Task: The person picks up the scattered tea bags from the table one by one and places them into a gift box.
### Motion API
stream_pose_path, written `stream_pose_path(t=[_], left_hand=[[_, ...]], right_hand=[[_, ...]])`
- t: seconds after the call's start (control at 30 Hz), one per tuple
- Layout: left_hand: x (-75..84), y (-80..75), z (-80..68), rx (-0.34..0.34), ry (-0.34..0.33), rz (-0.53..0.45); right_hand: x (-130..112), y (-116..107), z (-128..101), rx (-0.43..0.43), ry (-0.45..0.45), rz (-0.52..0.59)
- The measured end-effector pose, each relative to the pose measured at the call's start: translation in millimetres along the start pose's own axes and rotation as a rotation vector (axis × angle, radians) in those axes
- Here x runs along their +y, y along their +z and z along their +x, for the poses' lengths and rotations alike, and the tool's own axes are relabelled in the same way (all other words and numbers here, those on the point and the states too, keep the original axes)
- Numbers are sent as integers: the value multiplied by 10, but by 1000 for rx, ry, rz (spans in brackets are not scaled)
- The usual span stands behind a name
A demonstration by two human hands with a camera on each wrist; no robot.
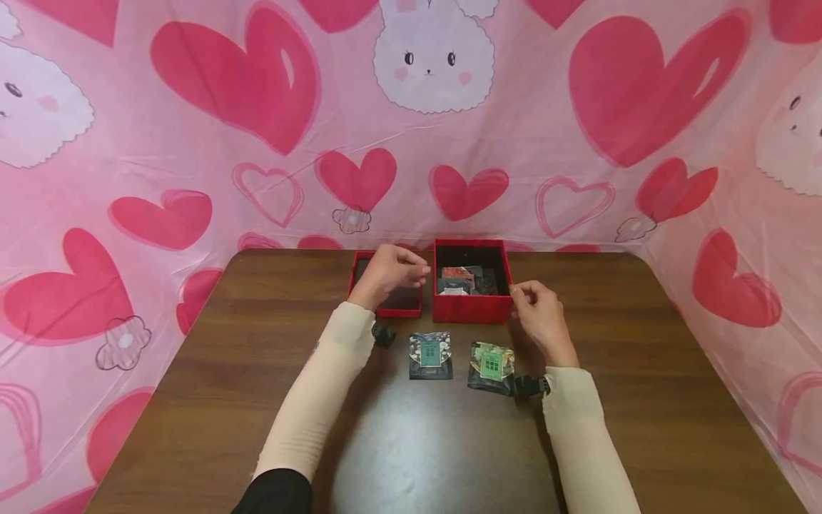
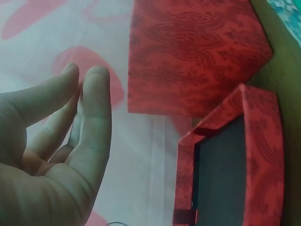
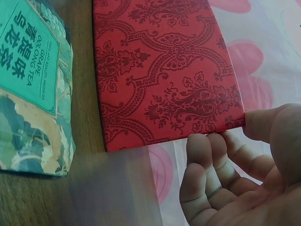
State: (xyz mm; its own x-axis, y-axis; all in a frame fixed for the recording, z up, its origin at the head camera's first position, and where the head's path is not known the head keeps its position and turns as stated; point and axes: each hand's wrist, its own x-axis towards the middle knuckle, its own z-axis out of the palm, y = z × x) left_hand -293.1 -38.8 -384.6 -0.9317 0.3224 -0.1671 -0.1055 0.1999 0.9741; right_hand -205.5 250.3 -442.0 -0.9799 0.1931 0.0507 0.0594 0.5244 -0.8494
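Observation:
A red patterned box point(image 1: 472, 310) without its cover stands at the back of the table, with several dark tea packets point(image 1: 459, 273) inside. At its front right corner my right hand point(image 1: 539, 314) grips the edge. In the right wrist view the thumb of that right hand point(image 3: 249, 174) lies on the rim and the curled fingers press the red wall point(image 3: 164, 70). My left hand point(image 1: 392, 274) hovers above the shallow red lid point(image 1: 398, 313), left of the box. Its thumb and index finger are bent close together in the left wrist view, nothing between them.
In front of the box lie a teal-labelled tea packet point(image 1: 431, 355) and, to its right, a green grape oolong tea packet point(image 1: 492, 365). The wooden table point(image 1: 257, 400) meets a pink heart-print cloth point(image 1: 411, 143) at the back.

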Motion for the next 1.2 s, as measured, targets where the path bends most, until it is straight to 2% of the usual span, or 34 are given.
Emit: stream_pose_path(t=[0.27,0.5,0.6,0.83,0.97,1.2], left_hand=[[-127,-51,-236,-15,23,120],[-264,5,-370,-34,20,219],[-340,48,-420,-43,18,292],[-525,194,-457,-59,48,561],[-602,272,-456,-82,35,726],[-687,390,-466,-63,39,998]], right_hand=[[-3,-12,13,-11,12,7],[-1,-30,12,-9,27,16],[4,-22,11,-2,16,5],[14,-11,0,-13,21,8],[11,-9,0,-16,25,7],[-2,14,-6,-3,19,1]])
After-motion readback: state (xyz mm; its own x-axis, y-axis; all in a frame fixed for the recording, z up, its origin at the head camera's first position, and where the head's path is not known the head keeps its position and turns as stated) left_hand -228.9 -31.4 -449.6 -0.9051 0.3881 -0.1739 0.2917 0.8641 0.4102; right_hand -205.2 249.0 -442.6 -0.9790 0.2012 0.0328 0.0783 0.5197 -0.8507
